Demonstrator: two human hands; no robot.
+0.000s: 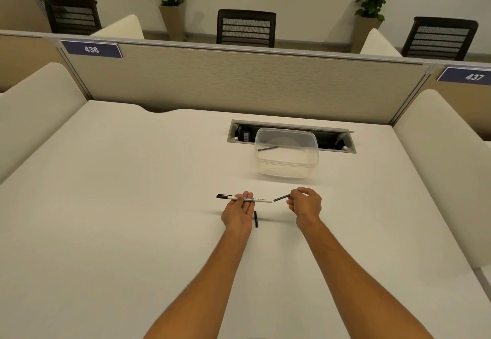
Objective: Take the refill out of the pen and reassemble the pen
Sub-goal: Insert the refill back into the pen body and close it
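While both arms reach up from the bottom of the frame, a small black piece [256,219] lies on the white desk [132,206] just right of the left wrist, pointing up and down in the frame. A little farther up, the left hand [238,210] lies palm up with straight fingers, and the white pen body [245,198] rests across them. Its long side runs left to right, with the black cap end at the left and the open end at the right. Just right of that open end, not touching it, is a short black stick [281,197], maybe the refill. The right hand [305,203] pinches its right end with curled fingers, so its free end points at the pen. The right hand is the nearer one to move it. Farther up, right of the middle, a clear tub [287,164] holds one thin dark stick [267,148].
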